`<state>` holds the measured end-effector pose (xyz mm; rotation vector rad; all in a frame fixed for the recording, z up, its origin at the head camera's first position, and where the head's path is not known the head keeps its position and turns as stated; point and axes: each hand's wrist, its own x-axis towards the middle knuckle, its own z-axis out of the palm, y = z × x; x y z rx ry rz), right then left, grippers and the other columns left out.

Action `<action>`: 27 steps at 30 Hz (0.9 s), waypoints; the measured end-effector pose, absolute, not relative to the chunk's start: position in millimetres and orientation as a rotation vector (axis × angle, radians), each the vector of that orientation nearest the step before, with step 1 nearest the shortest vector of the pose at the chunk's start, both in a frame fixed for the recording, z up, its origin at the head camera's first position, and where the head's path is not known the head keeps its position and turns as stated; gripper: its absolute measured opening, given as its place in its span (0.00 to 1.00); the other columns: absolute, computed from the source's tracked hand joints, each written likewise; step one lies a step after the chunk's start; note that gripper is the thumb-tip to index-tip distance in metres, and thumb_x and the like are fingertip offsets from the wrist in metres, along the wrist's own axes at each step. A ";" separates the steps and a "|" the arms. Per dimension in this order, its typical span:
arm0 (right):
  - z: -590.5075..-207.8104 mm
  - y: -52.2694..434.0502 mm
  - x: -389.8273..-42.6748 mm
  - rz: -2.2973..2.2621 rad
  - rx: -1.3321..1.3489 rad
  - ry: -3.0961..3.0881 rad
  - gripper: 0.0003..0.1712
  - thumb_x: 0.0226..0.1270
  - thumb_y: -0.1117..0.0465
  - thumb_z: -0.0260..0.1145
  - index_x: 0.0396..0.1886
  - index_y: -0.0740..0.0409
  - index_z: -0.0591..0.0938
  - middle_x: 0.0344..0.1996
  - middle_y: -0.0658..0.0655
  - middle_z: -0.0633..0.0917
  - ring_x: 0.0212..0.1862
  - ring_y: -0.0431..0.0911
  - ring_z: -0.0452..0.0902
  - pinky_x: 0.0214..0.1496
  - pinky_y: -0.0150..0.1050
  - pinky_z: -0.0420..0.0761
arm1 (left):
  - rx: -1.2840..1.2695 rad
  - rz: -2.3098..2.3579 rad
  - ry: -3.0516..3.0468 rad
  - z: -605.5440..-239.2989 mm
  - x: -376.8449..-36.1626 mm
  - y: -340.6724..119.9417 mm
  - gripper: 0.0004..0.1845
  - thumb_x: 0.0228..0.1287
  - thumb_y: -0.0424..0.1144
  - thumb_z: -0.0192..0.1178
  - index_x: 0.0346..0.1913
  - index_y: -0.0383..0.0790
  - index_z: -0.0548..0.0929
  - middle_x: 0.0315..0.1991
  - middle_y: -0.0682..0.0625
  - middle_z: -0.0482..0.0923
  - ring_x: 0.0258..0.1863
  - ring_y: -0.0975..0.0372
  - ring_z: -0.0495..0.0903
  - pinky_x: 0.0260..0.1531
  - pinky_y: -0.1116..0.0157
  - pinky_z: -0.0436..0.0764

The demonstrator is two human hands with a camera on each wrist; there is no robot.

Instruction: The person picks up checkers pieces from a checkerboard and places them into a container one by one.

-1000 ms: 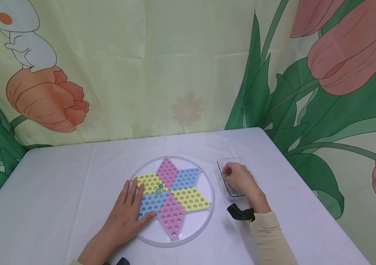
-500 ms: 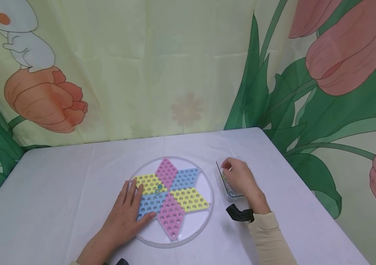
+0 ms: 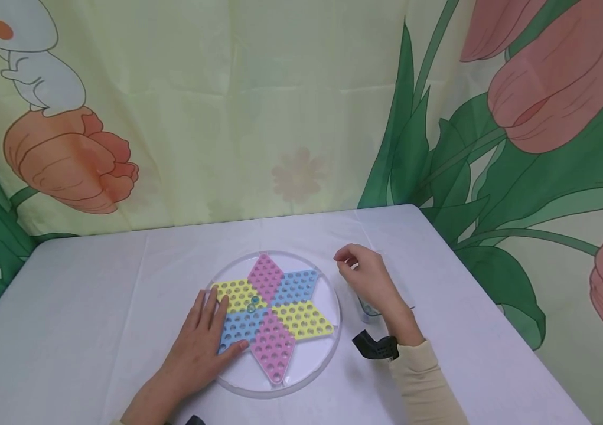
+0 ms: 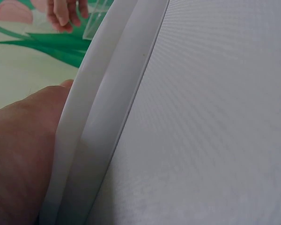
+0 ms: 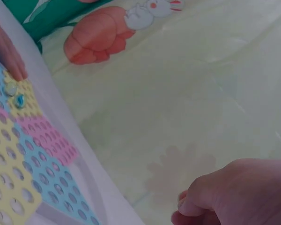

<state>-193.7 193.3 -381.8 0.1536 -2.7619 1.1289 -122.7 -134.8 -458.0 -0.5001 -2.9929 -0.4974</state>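
Note:
My left hand (image 3: 200, 333) rests with spread, nearly straight fingers on the left rim of a round Chinese checkers board (image 3: 258, 391). The board carries a star of pink, yellow and blue holed panels. Two glass marbles, one clear (image 3: 251, 308) and one blue (image 3: 256, 300), sit near its centre, just right of the left fingertips. Between the board and a clear plastic box (image 3: 367, 317), my right hand (image 3: 369, 277) hangs with thumb and fingertips pinched together, apparently on a marble that the fingers hide. That hand and wrist cover most of the box.
A white cloth covers the table (image 3: 83, 307). Behind it hangs a printed curtain (image 3: 290, 112) with tulips and a white animal. A black wrist camera (image 3: 375, 345) sits on the right wrist, above the tabletop.
My right hand has lifted out of the clear box and moved left toward the board, fingertips together. The left hand and both marbles on the board have stayed in place.

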 end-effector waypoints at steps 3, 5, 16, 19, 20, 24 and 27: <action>-378.0 188.0 -192.9 1.154 0.224 -2.730 0.07 0.68 0.65 0.65 0.44 0.59 0.84 0.39 0.56 0.85 0.41 0.47 0.78 0.47 0.42 0.84 | -0.497 -0.495 -2.993 -458.2 -123.0 -134.5 0.53 0.63 0.69 0.55 0.77 0.34 0.54 0.80 0.36 0.42 0.79 0.41 0.39 0.74 0.42 0.51; -376.4 185.0 -192.8 1.184 0.267 -2.713 0.07 0.68 0.66 0.65 0.43 0.59 0.85 0.39 0.55 0.86 0.41 0.47 0.78 0.48 0.43 0.83 | -0.496 -0.495 -2.993 -458.6 -123.2 -134.5 0.53 0.63 0.69 0.55 0.77 0.34 0.54 0.80 0.36 0.42 0.79 0.41 0.39 0.74 0.42 0.51; -377.2 170.8 -191.7 1.286 0.340 -2.682 0.07 0.67 0.66 0.65 0.42 0.56 0.85 0.40 0.54 0.86 0.42 0.45 0.79 0.49 0.40 0.83 | -0.483 -0.471 -3.001 -462.0 -124.5 -134.1 0.53 0.62 0.70 0.54 0.77 0.35 0.54 0.80 0.36 0.42 0.79 0.41 0.39 0.74 0.42 0.51; -379.5 165.3 -192.7 1.293 0.400 -2.675 0.07 0.67 0.67 0.65 0.42 0.56 0.84 0.39 0.53 0.86 0.42 0.45 0.79 0.47 0.39 0.82 | -0.490 -0.475 -2.991 -462.0 -124.6 -134.7 0.53 0.63 0.70 0.54 0.77 0.34 0.55 0.80 0.36 0.42 0.79 0.41 0.40 0.74 0.42 0.51; -380.0 163.3 -192.9 1.297 0.417 -2.672 0.07 0.66 0.67 0.65 0.42 0.56 0.84 0.39 0.53 0.86 0.41 0.44 0.79 0.47 0.38 0.82 | -0.492 -0.477 -2.990 -462.0 -124.5 -134.8 0.53 0.63 0.70 0.54 0.77 0.34 0.55 0.80 0.36 0.42 0.79 0.41 0.40 0.74 0.42 0.51; -381.7 156.2 -193.7 1.317 0.481 -2.660 0.07 0.66 0.68 0.65 0.41 0.57 0.84 0.38 0.52 0.86 0.41 0.43 0.79 0.45 0.37 0.82 | -0.497 -0.484 -2.990 -461.7 -124.9 -134.7 0.53 0.63 0.70 0.54 0.77 0.34 0.54 0.80 0.36 0.42 0.79 0.41 0.39 0.74 0.42 0.51; -382.7 151.6 -193.8 1.321 0.517 -2.652 0.07 0.66 0.69 0.65 0.41 0.57 0.84 0.38 0.52 0.86 0.41 0.43 0.79 0.45 0.36 0.82 | -0.497 -0.486 -2.993 -461.3 -125.0 -134.5 0.53 0.63 0.70 0.54 0.77 0.33 0.54 0.80 0.36 0.42 0.79 0.41 0.39 0.74 0.42 0.51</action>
